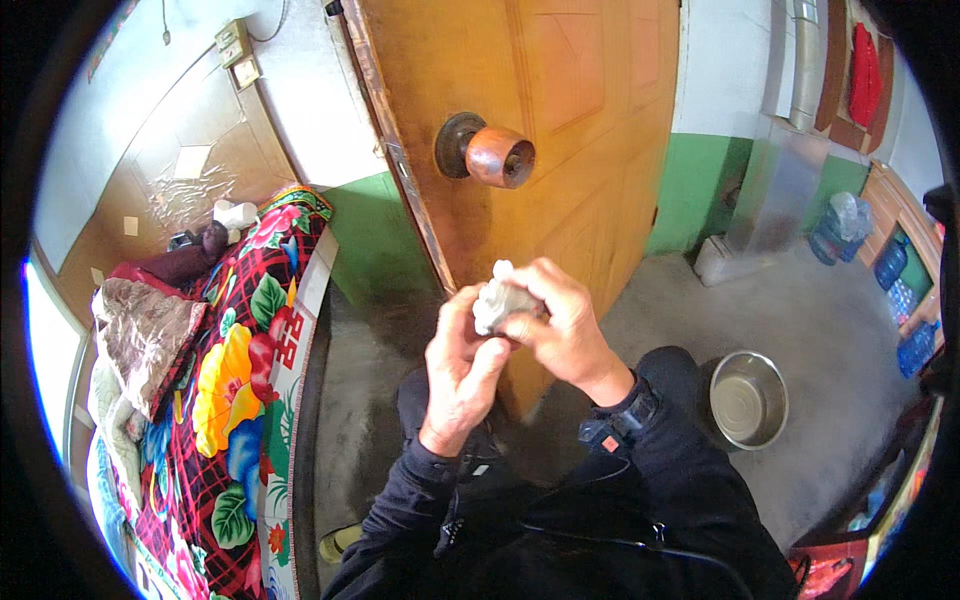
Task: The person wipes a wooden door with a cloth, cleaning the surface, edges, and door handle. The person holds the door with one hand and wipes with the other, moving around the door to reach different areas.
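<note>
Both of my hands meet in front of an orange-brown wooden door point(592, 187), below its round doorknob point(501, 156). My right hand point(566, 326) grips a crumpled whitish cloth point(504, 301), which bulges out between thumb and fingers. My left hand point(466, 367) is cupped against the lower left side of the same cloth, its thumb near the right thumb. Whether the left fingers also pinch the cloth is hard to tell, as they are partly hidden behind it. Neither hand touches the knob.
A steel basin point(748, 400) rests on the grey floor at the right. At the left stands a bed with a bright floral cover point(225, 390). Beyond the door, a metal stovepipe box point(780, 187) rises by the wall, and blue water jugs point(891, 262) stand near a wooden cabinet.
</note>
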The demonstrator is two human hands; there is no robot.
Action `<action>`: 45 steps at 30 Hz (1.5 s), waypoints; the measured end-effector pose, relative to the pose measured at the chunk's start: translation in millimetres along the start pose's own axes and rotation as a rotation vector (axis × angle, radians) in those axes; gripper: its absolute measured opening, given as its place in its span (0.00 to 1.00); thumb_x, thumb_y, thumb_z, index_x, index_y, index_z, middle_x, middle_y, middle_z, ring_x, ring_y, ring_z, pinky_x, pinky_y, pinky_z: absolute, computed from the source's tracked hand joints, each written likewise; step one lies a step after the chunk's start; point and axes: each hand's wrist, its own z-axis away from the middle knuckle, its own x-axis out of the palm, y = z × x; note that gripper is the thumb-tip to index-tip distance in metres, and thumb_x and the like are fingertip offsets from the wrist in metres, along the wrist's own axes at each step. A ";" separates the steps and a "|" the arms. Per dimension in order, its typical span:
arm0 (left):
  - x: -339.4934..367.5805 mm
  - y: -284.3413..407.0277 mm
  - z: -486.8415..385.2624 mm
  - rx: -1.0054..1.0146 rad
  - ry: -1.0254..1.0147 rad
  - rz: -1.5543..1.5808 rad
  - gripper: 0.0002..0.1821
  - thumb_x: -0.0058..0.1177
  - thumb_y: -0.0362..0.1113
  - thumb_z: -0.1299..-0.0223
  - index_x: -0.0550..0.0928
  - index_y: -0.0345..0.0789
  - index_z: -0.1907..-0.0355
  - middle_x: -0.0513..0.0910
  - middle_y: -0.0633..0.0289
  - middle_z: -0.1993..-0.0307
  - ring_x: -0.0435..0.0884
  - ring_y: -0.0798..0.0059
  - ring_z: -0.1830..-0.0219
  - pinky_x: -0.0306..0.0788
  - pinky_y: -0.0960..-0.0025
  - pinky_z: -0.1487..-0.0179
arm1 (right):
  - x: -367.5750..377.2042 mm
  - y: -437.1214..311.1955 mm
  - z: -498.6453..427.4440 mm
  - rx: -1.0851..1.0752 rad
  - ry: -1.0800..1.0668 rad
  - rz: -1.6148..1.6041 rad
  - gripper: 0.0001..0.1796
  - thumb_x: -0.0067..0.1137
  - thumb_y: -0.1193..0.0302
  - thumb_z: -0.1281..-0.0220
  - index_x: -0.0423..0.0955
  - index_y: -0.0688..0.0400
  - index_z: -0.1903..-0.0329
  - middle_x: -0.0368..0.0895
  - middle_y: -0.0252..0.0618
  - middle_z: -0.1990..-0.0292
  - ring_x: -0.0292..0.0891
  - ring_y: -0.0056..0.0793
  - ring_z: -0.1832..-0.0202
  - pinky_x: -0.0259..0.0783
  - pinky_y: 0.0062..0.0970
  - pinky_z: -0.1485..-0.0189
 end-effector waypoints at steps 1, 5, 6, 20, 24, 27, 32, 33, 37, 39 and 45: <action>2.1 -5.2 0.1 -0.036 0.031 -0.033 0.34 0.69 0.32 0.18 0.71 0.30 0.17 0.83 0.56 0.29 0.84 0.70 0.31 0.81 0.63 0.29 | 2.5 0.6 2.8 -0.110 0.007 0.133 0.23 0.76 0.77 0.31 0.84 0.60 0.36 0.83 0.44 0.55 0.88 0.42 0.55 0.82 0.41 0.51; 2.0 -24.5 2.4 -0.091 0.171 0.161 0.22 0.67 0.24 0.20 0.81 0.29 0.29 0.89 0.63 0.43 0.88 0.75 0.41 0.80 0.67 0.30 | 2.0 4.9 7.9 -0.093 -0.220 0.154 0.30 0.75 0.78 0.34 0.81 0.59 0.30 0.85 0.52 0.51 0.88 0.58 0.52 0.85 0.47 0.48; -0.7 -25.7 2.0 -0.111 0.191 0.196 0.20 0.67 0.24 0.21 0.82 0.29 0.31 0.89 0.63 0.44 0.88 0.75 0.42 0.80 0.67 0.31 | 0.7 5.6 8.1 -0.110 -0.220 0.112 0.29 0.76 0.77 0.34 0.81 0.60 0.31 0.86 0.51 0.51 0.89 0.54 0.52 0.85 0.45 0.48; -20.3 121.4 -104.8 0.755 0.274 -0.891 0.31 0.73 0.18 0.49 0.85 0.30 0.38 0.87 0.52 0.46 0.89 0.60 0.44 0.82 0.60 0.36 | -25.5 -38.9 -105.5 -0.425 0.273 0.164 0.36 0.88 0.66 0.36 0.79 0.64 0.32 0.85 0.53 0.47 0.87 0.48 0.50 0.85 0.40 0.53; -5.4 162.2 -154.9 1.120 0.137 -1.205 0.27 0.77 0.23 0.44 0.86 0.30 0.41 0.90 0.46 0.46 0.91 0.51 0.46 0.85 0.58 0.38 | -21.0 -43.0 -122.9 -0.440 0.275 0.231 0.28 0.82 0.69 0.35 0.81 0.64 0.36 0.86 0.54 0.49 0.84 0.59 0.49 0.84 0.49 0.48; 1.2 177.6 -183.3 1.168 -0.024 -1.474 0.30 0.77 0.22 0.52 0.87 0.31 0.41 0.88 0.47 0.46 0.89 0.44 0.47 0.85 0.52 0.42 | -22.0 -40.8 -121.3 -0.446 0.288 0.264 0.26 0.81 0.70 0.35 0.81 0.64 0.39 0.87 0.52 0.49 0.84 0.59 0.48 0.83 0.50 0.47; 12.8 201.8 -208.3 1.168 -0.057 -1.655 0.27 0.75 0.23 0.53 0.87 0.34 0.45 0.84 0.50 0.49 0.85 0.44 0.46 0.82 0.47 0.44 | -18.8 -36.6 -121.7 -0.464 0.312 0.241 0.25 0.80 0.71 0.35 0.81 0.64 0.39 0.88 0.51 0.49 0.83 0.58 0.47 0.84 0.50 0.47; 15.7 212.9 -218.0 1.166 -0.036 -1.700 0.27 0.74 0.23 0.52 0.87 0.34 0.45 0.85 0.49 0.48 0.85 0.43 0.46 0.81 0.46 0.42 | -17.1 -35.9 -123.3 -0.474 0.314 0.228 0.26 0.80 0.72 0.35 0.81 0.64 0.38 0.88 0.51 0.49 0.83 0.58 0.47 0.84 0.49 0.47; 19.3 262.9 -272.3 1.447 0.058 -1.675 0.24 0.70 0.22 0.50 0.87 0.35 0.47 0.84 0.47 0.51 0.84 0.41 0.47 0.80 0.45 0.41 | -12.6 -33.7 -127.0 -0.482 0.337 0.200 0.26 0.80 0.73 0.36 0.80 0.63 0.38 0.87 0.50 0.50 0.83 0.57 0.48 0.84 0.48 0.47; 11.8 260.8 -274.8 1.447 0.004 -1.659 0.23 0.68 0.21 0.51 0.86 0.33 0.48 0.84 0.47 0.52 0.84 0.41 0.47 0.79 0.45 0.41 | -12.7 -33.1 -126.2 -0.458 0.310 0.177 0.26 0.80 0.73 0.36 0.81 0.62 0.38 0.87 0.50 0.51 0.83 0.56 0.49 0.84 0.47 0.47; -3.4 171.3 -194.1 1.126 -0.206 -1.796 0.19 0.65 0.25 0.52 0.84 0.31 0.53 0.80 0.48 0.54 0.83 0.46 0.51 0.81 0.48 0.49 | -11.9 -34.9 -124.6 -0.379 0.277 0.154 0.24 0.78 0.72 0.35 0.81 0.63 0.39 0.85 0.52 0.52 0.83 0.56 0.50 0.83 0.47 0.47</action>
